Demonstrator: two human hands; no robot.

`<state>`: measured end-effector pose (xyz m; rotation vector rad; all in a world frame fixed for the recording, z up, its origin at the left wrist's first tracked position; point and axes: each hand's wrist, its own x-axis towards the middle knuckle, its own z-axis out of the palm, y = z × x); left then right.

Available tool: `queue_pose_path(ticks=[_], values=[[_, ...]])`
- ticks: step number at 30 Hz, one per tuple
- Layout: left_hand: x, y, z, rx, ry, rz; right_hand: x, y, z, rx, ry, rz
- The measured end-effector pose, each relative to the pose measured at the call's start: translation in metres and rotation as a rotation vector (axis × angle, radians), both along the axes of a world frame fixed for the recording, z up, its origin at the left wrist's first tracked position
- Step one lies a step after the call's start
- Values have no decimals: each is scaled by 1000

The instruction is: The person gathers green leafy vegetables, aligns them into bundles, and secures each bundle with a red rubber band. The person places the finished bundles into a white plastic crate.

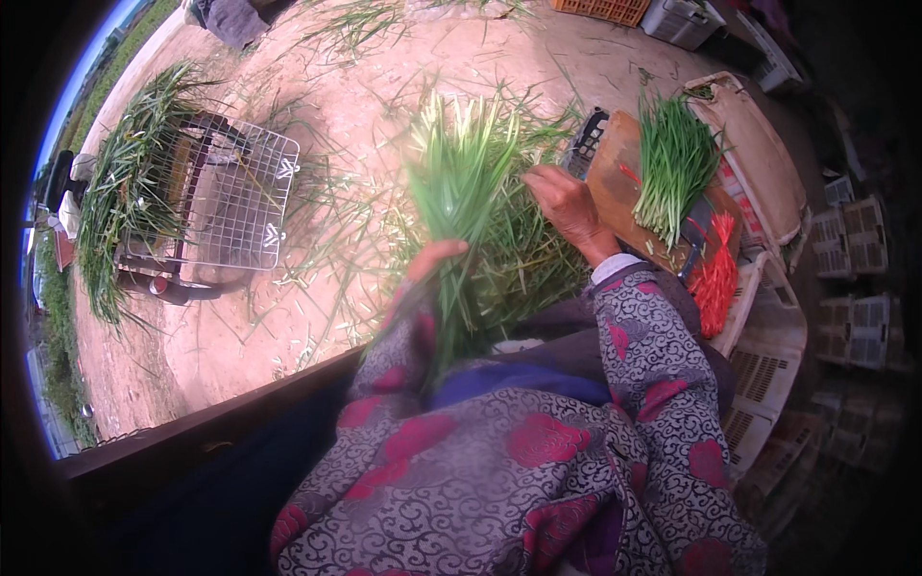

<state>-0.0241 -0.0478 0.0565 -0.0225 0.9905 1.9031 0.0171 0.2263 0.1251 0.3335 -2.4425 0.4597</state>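
Observation:
My left hand (436, 259) grips a bunch of garlic chives (461, 187), its pale cut ends pointing away from me and its green leaves trailing over my lap; the bunch is partly blurred. To the right of the bunch and apart from it, my right hand (565, 205) is raised with its fingers bent together. Whether anything thin is between those fingertips cannot be seen. Beyond that hand, another bunch of garlic chives (673, 165) lies on a brown board (612, 158). Red ties (713, 281) hang in a bundle at the board's near right edge.
Loose leaves and trimmings (533, 266) are heaped on the ground before my lap. A wire basket (245, 194) on a cart at left carries grassy leaves (137, 194). Plastic crates (763, 374) stand at right, an orange crate (605, 9) at the far side.

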Motion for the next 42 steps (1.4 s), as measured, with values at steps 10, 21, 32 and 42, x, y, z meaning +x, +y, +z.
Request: queue_pose_path(ticks=[10,21,32,42], values=[[7,-19,29,-240,130,229,29,64,-67,165,-689,-536],[3,-18,16,-56,221,87,0,-27,-6,-1147,-835,-73],[10,-16,5,-93,140,104,-5,-31,-16,-876,-840,-133],[2,-30,-14,137,108,6,-9,25,-29,-915,-616,-425]])
